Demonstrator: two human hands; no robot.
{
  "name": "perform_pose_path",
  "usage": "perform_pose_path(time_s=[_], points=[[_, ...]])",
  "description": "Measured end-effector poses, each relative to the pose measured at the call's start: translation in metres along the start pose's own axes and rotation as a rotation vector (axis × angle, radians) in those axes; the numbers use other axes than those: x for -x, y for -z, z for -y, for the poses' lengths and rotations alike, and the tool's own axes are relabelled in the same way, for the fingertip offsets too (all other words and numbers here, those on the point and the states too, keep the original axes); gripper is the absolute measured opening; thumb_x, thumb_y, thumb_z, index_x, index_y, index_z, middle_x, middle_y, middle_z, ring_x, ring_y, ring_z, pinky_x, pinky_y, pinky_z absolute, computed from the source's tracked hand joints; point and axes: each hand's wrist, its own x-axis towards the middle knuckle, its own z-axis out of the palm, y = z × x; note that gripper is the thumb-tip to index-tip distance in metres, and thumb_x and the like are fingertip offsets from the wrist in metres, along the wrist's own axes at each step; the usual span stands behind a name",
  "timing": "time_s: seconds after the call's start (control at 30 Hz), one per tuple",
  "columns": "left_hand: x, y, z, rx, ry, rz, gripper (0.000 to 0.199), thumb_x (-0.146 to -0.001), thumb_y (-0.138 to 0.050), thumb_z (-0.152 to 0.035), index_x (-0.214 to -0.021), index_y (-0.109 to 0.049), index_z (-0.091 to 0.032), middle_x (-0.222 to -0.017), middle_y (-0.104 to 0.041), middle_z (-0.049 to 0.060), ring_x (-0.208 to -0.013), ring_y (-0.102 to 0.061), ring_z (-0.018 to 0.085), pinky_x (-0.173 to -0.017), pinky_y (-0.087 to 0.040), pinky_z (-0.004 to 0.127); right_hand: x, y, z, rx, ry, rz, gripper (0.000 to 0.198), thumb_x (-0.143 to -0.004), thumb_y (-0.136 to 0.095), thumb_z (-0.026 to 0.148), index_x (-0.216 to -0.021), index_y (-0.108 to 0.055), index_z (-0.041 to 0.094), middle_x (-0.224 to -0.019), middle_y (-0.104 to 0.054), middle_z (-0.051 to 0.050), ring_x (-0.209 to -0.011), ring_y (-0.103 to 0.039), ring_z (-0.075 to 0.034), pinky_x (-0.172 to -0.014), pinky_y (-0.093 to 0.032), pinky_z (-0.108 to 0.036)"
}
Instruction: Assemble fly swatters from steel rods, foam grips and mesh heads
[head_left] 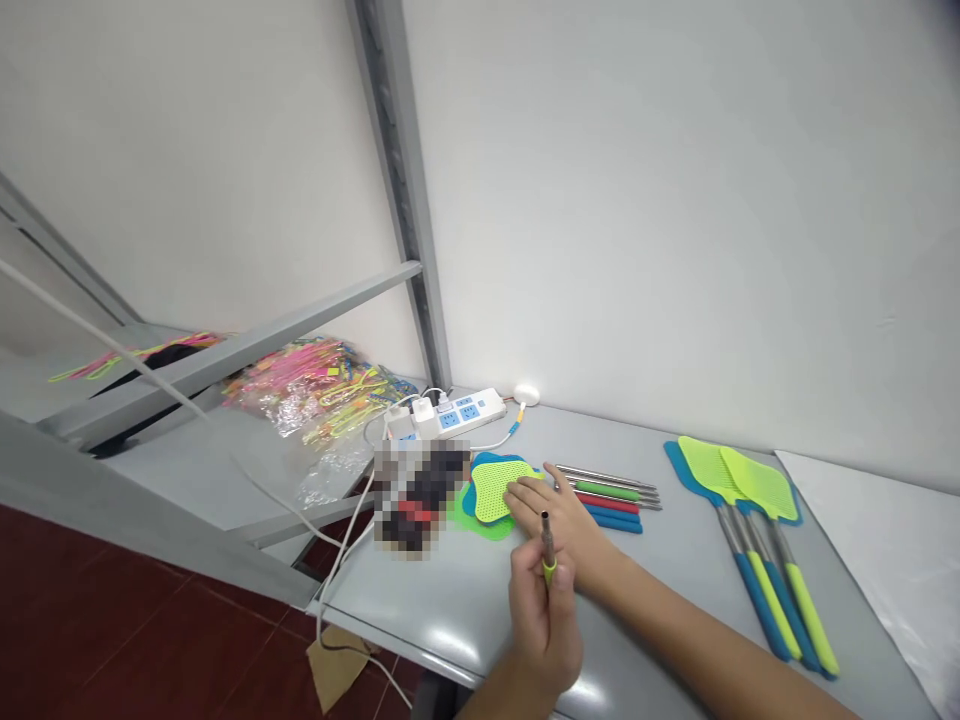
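Note:
My left hand (544, 615) is closed around a fly swatter handle (549, 560) with a yellow-green grip, its metal tube end pointing up. Just beyond it, my right hand (559, 512) reaches in from the right with fingers stretched out. Those fingertips rest on the right edge of a yellow-green perforated swatter head (495, 492), the top one of a small stack with blue and green heads below. Right of this hand lie several loose handles (611, 492) with metal rods and green, red and blue grips, partly hidden by the hand.
Several assembled fly swatters (757, 530) lie at the right beside a white sheet (862, 560). A power strip (461, 412) with cables stands at the back near a grey shelf post (409, 180). Colourful bagged cords (322, 385) lie at the left. One patch of the table is pixelated.

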Motion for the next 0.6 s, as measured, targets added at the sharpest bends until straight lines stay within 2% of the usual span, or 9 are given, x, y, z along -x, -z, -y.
perform_pose_path(time_s=[0.07, 0.13, 0.23, 0.33, 0.47, 0.53, 0.6], points=[[-0.002, 0.0, -0.002, -0.183, -0.193, -0.023, 0.022, -0.102, -0.031, -0.037, -0.118, -0.039, -0.025, -0.075, -0.052, 0.0, -0.057, -0.045, 0.012, -0.054, -0.037, 0.026, 0.002, 0.012, -0.006, -0.068, -0.034, -0.116, 0.032, -0.089, -0.051, 0.016, -0.117, -0.065, 0.023, -0.122, -0.068, -0.009, -0.118, -0.057, -0.025, -0.116, -0.022, -0.05], [-0.004, 0.001, -0.006, -0.322, -0.314, 0.035, 0.02, -0.102, -0.029, -0.031, -0.119, -0.038, -0.024, -0.069, -0.048, -0.003, -0.051, -0.043, 0.011, -0.051, -0.036, 0.025, 0.003, 0.027, -0.015, -0.139, -0.13, -0.281, 0.027, -0.091, -0.047, 0.019, -0.11, -0.066, 0.022, -0.11, -0.07, -0.01, -0.108, -0.06, -0.025, -0.109, -0.032, -0.049], [-0.01, 0.002, -0.015, -0.427, -0.349, 0.161, 0.016, -0.1, -0.038, -0.025, -0.114, -0.044, -0.023, -0.066, -0.048, -0.004, -0.049, -0.041, 0.01, -0.051, -0.035, 0.025, 0.014, 0.052, -0.031, -0.279, -0.336, -0.581, 0.023, -0.094, -0.045, 0.03, -0.107, -0.061, 0.019, -0.101, -0.068, -0.011, -0.095, -0.062, -0.025, -0.09, -0.047, -0.045], [-0.015, -0.001, -0.024, -0.554, -0.363, 0.318, 0.013, -0.096, -0.045, -0.021, -0.108, -0.049, -0.022, -0.062, -0.048, -0.005, -0.049, -0.043, 0.011, -0.051, -0.034, 0.025, 0.043, 0.072, -0.04, -0.482, -0.493, -0.826, 0.03, -0.094, -0.047, 0.039, -0.113, -0.053, 0.017, -0.099, -0.067, -0.01, -0.088, -0.065, -0.022, -0.077, -0.053, -0.039], [-0.018, -0.01, -0.035, -0.711, -0.396, 0.521, 0.012, -0.095, -0.046, -0.023, -0.103, -0.055, -0.022, -0.066, -0.057, -0.003, -0.054, -0.052, 0.012, -0.054, -0.038, 0.025, 0.101, 0.081, -0.034, -0.731, -0.567, -0.968, 0.032, -0.091, -0.049, 0.041, -0.112, -0.056, 0.018, -0.092, -0.069, -0.006, -0.086, -0.067, -0.022, -0.073, -0.055, -0.037], [-0.016, -0.014, -0.037, -0.774, -0.42, 0.596, 0.016, -0.095, -0.045, -0.025, -0.104, -0.058, -0.022, -0.072, -0.063, 0.0, -0.059, -0.058, 0.013, -0.058, -0.042, 0.025, 0.133, 0.079, -0.025, -0.893, -0.616, -1.04, 0.03, -0.088, -0.05, 0.04, -0.109, -0.058, 0.021, -0.093, -0.069, -0.004, -0.088, -0.067, -0.022, -0.072, -0.056, -0.038], [-0.011, -0.017, -0.037, -0.832, -0.442, 0.648, 0.02, -0.096, -0.044, -0.025, -0.107, -0.059, -0.022, -0.08, -0.067, 0.002, -0.066, -0.062, 0.015, -0.062, -0.045, 0.025, 0.16, 0.073, -0.013, -1.054, -0.684, -1.109, 0.027, -0.085, -0.052, 0.039, -0.103, -0.06, 0.021, -0.092, -0.07, -0.004, -0.081, -0.067, -0.021, -0.068, -0.056, -0.038]])
